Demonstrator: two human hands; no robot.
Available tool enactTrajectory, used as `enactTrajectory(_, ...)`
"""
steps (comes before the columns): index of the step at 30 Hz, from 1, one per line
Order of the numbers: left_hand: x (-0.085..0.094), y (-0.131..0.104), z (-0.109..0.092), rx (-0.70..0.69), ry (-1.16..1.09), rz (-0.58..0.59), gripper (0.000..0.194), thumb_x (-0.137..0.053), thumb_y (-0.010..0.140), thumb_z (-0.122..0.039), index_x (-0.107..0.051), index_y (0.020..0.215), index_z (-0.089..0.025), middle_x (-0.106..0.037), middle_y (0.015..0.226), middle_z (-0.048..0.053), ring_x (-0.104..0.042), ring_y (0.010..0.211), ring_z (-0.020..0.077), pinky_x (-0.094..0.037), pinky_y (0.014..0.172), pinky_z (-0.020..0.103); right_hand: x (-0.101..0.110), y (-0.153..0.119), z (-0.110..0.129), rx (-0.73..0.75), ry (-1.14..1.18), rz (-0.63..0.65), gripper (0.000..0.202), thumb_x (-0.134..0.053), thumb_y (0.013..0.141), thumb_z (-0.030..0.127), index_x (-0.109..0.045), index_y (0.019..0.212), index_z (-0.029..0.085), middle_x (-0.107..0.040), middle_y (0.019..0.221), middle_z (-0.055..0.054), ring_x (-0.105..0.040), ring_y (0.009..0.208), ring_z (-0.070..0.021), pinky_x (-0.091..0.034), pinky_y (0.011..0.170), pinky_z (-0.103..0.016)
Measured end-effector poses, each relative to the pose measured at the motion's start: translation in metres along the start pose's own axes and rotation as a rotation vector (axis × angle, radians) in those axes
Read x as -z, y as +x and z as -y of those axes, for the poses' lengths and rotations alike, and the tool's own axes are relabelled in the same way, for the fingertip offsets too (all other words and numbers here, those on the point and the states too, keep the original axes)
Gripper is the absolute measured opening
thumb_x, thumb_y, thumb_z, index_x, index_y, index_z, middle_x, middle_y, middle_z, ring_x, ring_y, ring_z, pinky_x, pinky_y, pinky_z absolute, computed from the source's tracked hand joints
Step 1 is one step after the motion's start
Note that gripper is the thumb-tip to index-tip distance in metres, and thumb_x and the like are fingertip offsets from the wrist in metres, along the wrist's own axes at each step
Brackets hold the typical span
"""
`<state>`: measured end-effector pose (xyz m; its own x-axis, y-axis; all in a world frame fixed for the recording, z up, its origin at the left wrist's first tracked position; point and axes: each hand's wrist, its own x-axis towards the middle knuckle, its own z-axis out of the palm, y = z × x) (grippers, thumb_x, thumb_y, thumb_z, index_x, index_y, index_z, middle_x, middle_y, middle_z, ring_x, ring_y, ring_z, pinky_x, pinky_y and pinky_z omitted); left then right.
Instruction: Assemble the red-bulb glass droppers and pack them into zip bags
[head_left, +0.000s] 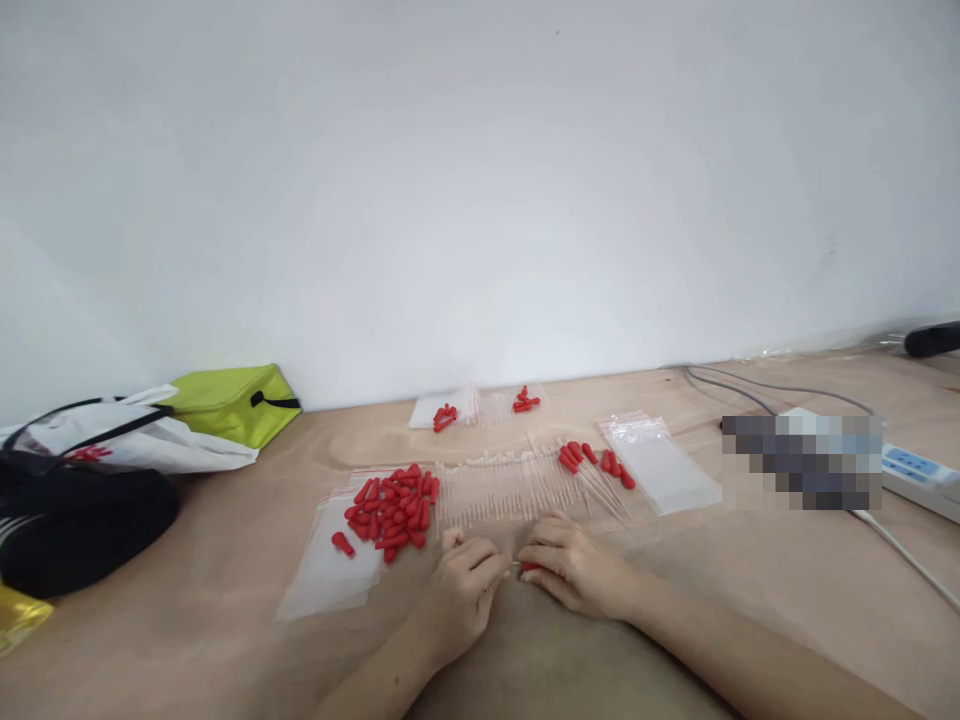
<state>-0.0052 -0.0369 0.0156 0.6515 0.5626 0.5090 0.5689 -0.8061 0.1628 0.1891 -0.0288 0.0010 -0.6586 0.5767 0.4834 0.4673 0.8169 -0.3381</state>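
Note:
My right hand (577, 568) is closed around a red rubber dropper bulb (529, 567), part of which shows between the fingers. My left hand (466, 592) pinches what looks like a thin glass dropper tube (515, 567), whose short visible end meets the bulb; the rest is hidden by the fingers. Just beyond both hands lies a row of clear glass tubes (484, 490). To the left, a heap of red rubber bulbs (401, 510) rests on clear zip bags (322, 575). Several droppers with red bulbs fitted (576, 455) lie at the row's right end.
Farther back are two small bags with red bulbs and tubes (444, 413) (525, 402). Flat zip bags (664, 465) lie right. A power strip (919, 465) with cables stands at far right. At left are a green bag (232, 405), a white bag (165, 440) and a black cap (90, 530).

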Motion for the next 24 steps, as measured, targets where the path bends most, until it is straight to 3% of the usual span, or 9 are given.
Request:
enactTrajectory(3,0.001,0.001,0.003,0.045,-0.03,-0.05,0.022,-0.038,0.085,-0.014,-0.059,0.086,-0.021,-0.064,0.072,0.001,-0.057,0.064,0.0138,-0.035,0.067,0.03,0.005,0.003,0.0,-0.05,0.137,-0.078,0.019,-0.044,0.084,0.025,-0.061,0.088,0.018,-0.061,0.079,-0.006,-0.054,0.074,-0.0157,-0.041,0.071,-0.031)
enactTrajectory(8,0.001,-0.002,0.012,0.161,0.028,-0.107,0.028,-0.044,0.084,-0.022,-0.048,0.112,-0.022,-0.066,0.089,0.004,-0.059,0.078,0.0178,-0.036,0.079,0.035,0.018,0.009,-0.012,-0.48,0.618,-0.354,0.018,-0.057,0.074,0.035,-0.057,0.084,0.02,-0.059,0.076,-0.001,-0.055,0.07,-0.0136,-0.044,0.066,-0.027)
enactTrajectory(12,0.002,-0.004,0.012,0.288,0.056,-0.145,0.035,-0.045,0.081,-0.024,-0.042,0.116,-0.021,-0.062,0.093,0.006,-0.057,0.086,0.0207,-0.038,0.078,0.037,0.052,0.009,-0.045,-0.641,0.838,-0.591,0.035,-0.06,0.07,0.041,-0.054,0.098,0.022,-0.053,0.071,0.002,-0.054,0.066,-0.012,-0.045,0.063,-0.027)
enactTrajectory(14,0.004,-0.002,0.01,0.291,0.061,-0.093,0.031,-0.046,0.08,-0.023,-0.045,0.112,-0.022,-0.062,0.093,0.005,-0.056,0.086,0.0209,-0.039,0.078,0.038,0.073,0.003,-0.063,-0.677,0.874,-0.669,0.043,-0.06,0.068,0.041,-0.049,0.107,0.025,-0.051,0.07,0.004,-0.054,0.064,-0.0117,-0.046,0.064,-0.028)
enactTrajectory(17,0.007,0.001,0.007,0.293,0.059,-0.01,0.028,-0.048,0.079,-0.02,-0.049,0.106,-0.023,-0.063,0.093,0.004,-0.056,0.085,0.0213,-0.038,0.079,0.039,0.096,-0.009,-0.087,-0.739,0.816,-0.802,0.048,-0.063,0.064,0.035,-0.042,0.106,0.025,-0.05,0.069,0.006,-0.055,0.06,-0.0108,-0.047,0.064,-0.029)
enactTrajectory(20,0.006,0.003,0.007,0.312,0.042,0.014,0.025,-0.048,0.078,-0.019,-0.051,0.102,-0.022,-0.063,0.093,0.004,-0.057,0.085,0.0215,-0.037,0.079,0.041,0.099,-0.019,-0.103,-0.87,0.62,-0.792,0.045,-0.063,0.061,0.026,-0.04,0.1,0.021,-0.053,0.066,0.006,-0.057,0.059,-0.0126,-0.046,0.063,-0.028)
enactTrajectory(24,0.004,0.004,0.008,0.314,0.042,0.023,0.02,-0.048,0.078,-0.018,-0.053,0.097,-0.021,-0.063,0.091,0.004,-0.057,0.085,0.0215,-0.036,0.08,0.042,0.082,-0.019,-0.114,-0.978,0.35,-0.58,0.038,-0.058,0.063,0.02,-0.041,0.097,0.018,-0.059,0.067,0.001,-0.059,0.065,-0.0151,-0.046,0.064,-0.028)
